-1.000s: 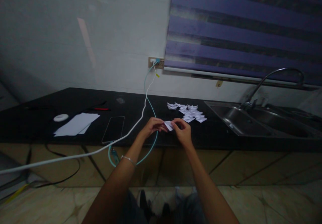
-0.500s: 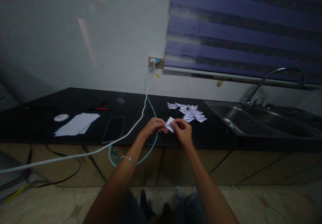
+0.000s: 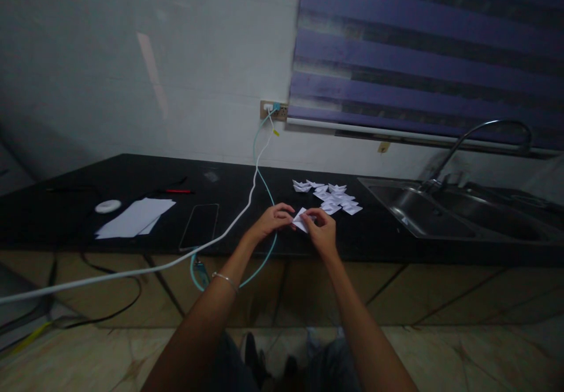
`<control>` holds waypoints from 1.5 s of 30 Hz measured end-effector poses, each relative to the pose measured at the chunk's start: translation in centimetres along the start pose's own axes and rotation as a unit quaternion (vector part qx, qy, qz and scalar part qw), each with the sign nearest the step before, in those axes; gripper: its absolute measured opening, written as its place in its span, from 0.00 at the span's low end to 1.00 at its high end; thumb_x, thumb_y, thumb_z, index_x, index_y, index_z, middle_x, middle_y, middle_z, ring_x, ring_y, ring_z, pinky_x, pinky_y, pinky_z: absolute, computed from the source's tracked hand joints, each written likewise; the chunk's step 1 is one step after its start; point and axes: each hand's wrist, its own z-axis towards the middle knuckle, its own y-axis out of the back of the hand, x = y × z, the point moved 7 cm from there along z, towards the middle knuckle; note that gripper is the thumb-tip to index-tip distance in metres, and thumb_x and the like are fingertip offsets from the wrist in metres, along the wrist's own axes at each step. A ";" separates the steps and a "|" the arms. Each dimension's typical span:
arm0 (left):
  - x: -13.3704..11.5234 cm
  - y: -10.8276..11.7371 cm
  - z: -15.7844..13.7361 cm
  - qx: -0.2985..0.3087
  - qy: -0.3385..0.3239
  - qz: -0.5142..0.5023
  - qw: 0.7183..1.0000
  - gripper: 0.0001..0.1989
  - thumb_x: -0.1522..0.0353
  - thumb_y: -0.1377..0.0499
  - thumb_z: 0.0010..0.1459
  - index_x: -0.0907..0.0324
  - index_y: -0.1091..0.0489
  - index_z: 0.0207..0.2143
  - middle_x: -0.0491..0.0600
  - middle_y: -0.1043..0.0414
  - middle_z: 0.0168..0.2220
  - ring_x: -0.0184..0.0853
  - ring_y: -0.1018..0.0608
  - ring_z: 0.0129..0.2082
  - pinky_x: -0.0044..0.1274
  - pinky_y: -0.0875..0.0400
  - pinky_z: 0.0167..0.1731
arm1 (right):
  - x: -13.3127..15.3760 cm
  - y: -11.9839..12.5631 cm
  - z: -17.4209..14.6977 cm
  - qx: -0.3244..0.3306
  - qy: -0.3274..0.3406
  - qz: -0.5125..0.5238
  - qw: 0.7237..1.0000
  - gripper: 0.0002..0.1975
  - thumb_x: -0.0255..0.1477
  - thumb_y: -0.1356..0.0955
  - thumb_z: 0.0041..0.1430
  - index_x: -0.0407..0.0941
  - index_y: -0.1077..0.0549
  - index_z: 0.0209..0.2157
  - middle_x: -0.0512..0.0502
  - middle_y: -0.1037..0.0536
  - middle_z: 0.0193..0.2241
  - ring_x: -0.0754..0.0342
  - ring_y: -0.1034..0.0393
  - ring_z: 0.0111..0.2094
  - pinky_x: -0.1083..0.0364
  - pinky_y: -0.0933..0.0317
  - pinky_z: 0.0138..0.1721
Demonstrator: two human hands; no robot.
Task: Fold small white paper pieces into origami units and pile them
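Over the dark counter [image 3: 247, 245], both my hands are at a small piece of folded white paper [image 3: 299, 220], which has a pointed, boat-like shape. My right hand [image 3: 322, 227] pinches its right side between thumb and fingers. At its left corner is my left hand [image 3: 274, 221], with thumb and fingertips closed at the paper's edge and the index finger raised a little. Just beyond my right hand lie several folded paper boats [image 3: 337, 197], grouped close together.
A stack of white paper [image 3: 132, 218], a white round object [image 3: 108, 206], a red pen [image 3: 177, 191] and a phone [image 3: 199, 226] lie to the left. A white cable [image 3: 238, 218] and a teal cable [image 3: 267, 189] cross the counter. A metal sink [image 3: 414, 210] is at right.
My left hand's fingers have loosened and its index finger has lifted off the paper. The folded paper has shifted and turned slightly in my right hand. The paper boats stay put.
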 end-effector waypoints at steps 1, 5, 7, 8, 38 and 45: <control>-0.1 0.0 0.0 -0.002 0.001 0.000 1.000 0.22 0.61 0.35 0.48 0.63 0.35 0.42 0.51 0.23 0.28 0.28 0.26 0.22 0.17 0.41 0.22 | 0.0 0.0 0.0 0.003 -0.003 -0.001 1.000 0.08 0.35 0.30 0.52 0.44 0.25 0.30 0.49 0.25 0.27 0.54 0.33 0.28 0.55 0.40 0.31; -0.2 0.0 0.0 -0.026 0.004 -0.004 1.000 0.21 0.63 0.33 0.45 0.62 0.36 0.38 0.48 0.24 0.27 0.31 0.24 0.24 0.18 0.37 0.24 | -0.2 -0.1 -0.1 0.007 -0.007 -0.008 1.000 0.07 0.34 0.30 0.52 0.44 0.26 0.30 0.49 0.25 0.27 0.54 0.34 0.28 0.56 0.41 0.30; -0.2 0.0 0.0 -0.038 0.000 -0.001 0.999 0.20 0.64 0.33 0.44 0.61 0.37 0.37 0.47 0.25 0.26 0.32 0.23 0.26 0.19 0.35 0.27 | -0.2 -0.1 0.0 0.006 -0.001 -0.010 1.000 0.07 0.34 0.31 0.53 0.45 0.26 0.30 0.48 0.25 0.28 0.53 0.33 0.30 0.55 0.40 0.32; -0.2 0.0 0.1 -0.042 -0.003 0.001 0.999 0.20 0.65 0.33 0.44 0.60 0.38 0.36 0.46 0.25 0.25 0.32 0.22 0.26 0.20 0.34 0.28 | -0.1 -0.1 0.0 0.007 0.006 -0.009 1.000 0.07 0.34 0.31 0.53 0.45 0.26 0.30 0.47 0.25 0.29 0.53 0.32 0.32 0.54 0.39 0.35; -0.5 -2.1 -0.4 0.048 -0.042 0.197 0.978 0.21 0.54 0.49 0.60 0.63 0.33 0.28 0.47 0.31 0.26 0.28 0.30 0.26 0.20 0.38 0.29 | -0.6 -0.4 0.6 0.025 0.020 0.027 0.999 0.06 0.32 0.32 0.54 0.44 0.29 0.28 0.41 0.26 0.44 0.48 0.31 0.46 0.49 0.39 0.48; -0.7 -2.2 -0.6 0.031 -0.032 0.252 0.967 0.22 0.54 0.55 0.63 0.62 0.36 0.27 0.45 0.34 0.24 0.27 0.34 0.23 0.19 0.41 0.25 | -1.0 -0.4 0.5 0.025 0.018 0.020 0.999 0.06 0.32 0.32 0.54 0.44 0.30 0.27 0.40 0.26 0.46 0.47 0.32 0.47 0.48 0.40 0.48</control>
